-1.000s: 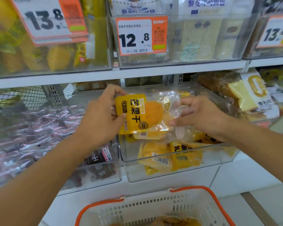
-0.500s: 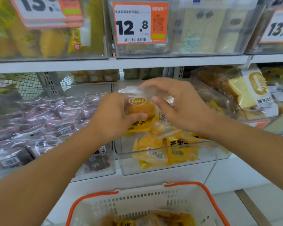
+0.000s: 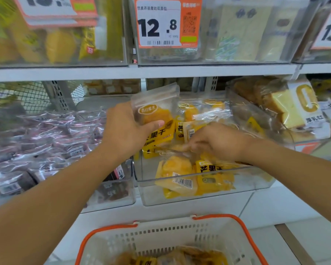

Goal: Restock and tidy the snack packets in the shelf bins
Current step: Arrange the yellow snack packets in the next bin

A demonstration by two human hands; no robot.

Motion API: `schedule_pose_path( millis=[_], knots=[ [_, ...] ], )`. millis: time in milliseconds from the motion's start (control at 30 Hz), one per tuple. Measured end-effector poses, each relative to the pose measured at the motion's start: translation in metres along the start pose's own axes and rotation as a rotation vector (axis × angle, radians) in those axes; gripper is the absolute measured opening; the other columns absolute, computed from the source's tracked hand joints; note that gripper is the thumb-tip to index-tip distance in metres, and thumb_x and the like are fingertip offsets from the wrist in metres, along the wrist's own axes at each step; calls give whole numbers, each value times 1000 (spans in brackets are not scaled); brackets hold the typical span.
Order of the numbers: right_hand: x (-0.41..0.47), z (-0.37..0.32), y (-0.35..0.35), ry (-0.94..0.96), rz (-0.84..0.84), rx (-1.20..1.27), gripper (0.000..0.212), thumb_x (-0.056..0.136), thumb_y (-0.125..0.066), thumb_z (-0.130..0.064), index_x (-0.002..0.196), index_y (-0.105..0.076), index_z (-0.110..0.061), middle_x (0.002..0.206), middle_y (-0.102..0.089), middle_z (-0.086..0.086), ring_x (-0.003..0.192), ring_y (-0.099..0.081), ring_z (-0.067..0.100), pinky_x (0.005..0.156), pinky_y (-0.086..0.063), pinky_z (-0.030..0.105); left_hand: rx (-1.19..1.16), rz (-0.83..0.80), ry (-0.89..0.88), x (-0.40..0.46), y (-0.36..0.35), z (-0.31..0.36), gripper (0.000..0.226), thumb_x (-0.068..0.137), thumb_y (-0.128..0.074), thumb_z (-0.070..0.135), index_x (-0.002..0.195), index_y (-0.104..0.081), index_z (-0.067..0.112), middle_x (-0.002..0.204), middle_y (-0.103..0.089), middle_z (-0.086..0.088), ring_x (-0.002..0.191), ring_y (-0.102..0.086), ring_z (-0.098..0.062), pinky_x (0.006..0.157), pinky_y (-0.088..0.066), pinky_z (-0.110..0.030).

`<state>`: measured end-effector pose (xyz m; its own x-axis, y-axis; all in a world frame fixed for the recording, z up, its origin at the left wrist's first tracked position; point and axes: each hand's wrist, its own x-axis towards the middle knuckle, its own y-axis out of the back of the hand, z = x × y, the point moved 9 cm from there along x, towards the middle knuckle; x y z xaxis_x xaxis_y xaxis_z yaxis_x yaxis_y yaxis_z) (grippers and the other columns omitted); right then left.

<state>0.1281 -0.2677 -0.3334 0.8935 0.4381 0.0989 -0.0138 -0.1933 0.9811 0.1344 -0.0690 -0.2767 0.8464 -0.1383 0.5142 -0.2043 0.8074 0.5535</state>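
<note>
A: Where is the packet right now?

B: The left hand (image 3: pixel 128 129) grips 1 mango packet (image 3: pixel 157 119) upright, thumb across its front, over the back half of the clear middle bin (image 3: pixel 199 196). Its long axis runs up and down, clear top edge pointing at the shelf above.

A: And the right hand?

B: The right hand (image 3: pixel 216 139) is down inside the same bin, fingers curled among the loose yellow packets (image 3: pixel 195 176) lying flat there. It looks to be pinching or nudging 1 of them, but I cannot tell whether it truly holds any.

A: So which relation matters for the next move?

B: The held packet sits just left of and above the right hand, almost touching the pile. My guess is it should go down standing, behind the flat ones, so the left hand is the nearer one to place it while the right clears room.

A: Anything left to stock?

B: The orange-rimmed basket (image 3: pixel 107 232) below, in front of the shelf, shows more yellow packets inside, so restocking seems unfinished. The bin of dark packets (image 3: pixel 46 142) to the left lies well apart from both hands.
</note>
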Motion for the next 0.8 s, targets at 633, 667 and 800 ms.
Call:
schedule_pose_path(
  millis=[633, 667, 800],
  knots=[
    [33, -52, 55, 115, 568, -180, 15, 98, -61, -27, 92, -60, -13, 148, -51, 7, 117, -61, 31, 87, -52, 44, -284, -350, 182, 16, -25, -43, 16, 101, -54, 21, 100, -67, 30, 104, -74, 6, 103, -69, -16, 99, -51, -44],
    [33, -48, 50, 127, 588, -84, 15, 97, -64, -24, 88, -58, -13, 143, -55, 9, 122, -59, 27, 91, -50, 41, -288, -330, 195, 17, -25, -43, 17, 99, -57, 16, 97, -67, 30, 102, -75, 2, 99, -70, -18, 95, -54, -42],
    [35, -32, 59, 120, 742, 184, 26, 88, -75, -24, 76, -57, -9, 91, -66, 5, 86, -61, 18, 75, -49, 36, -262, -253, 243, 21, -22, -37, 18, 90, -68, 11, 98, -61, 27, 92, -68, 0, 62, -63, -2, 57, -51, -20]
  ],
)
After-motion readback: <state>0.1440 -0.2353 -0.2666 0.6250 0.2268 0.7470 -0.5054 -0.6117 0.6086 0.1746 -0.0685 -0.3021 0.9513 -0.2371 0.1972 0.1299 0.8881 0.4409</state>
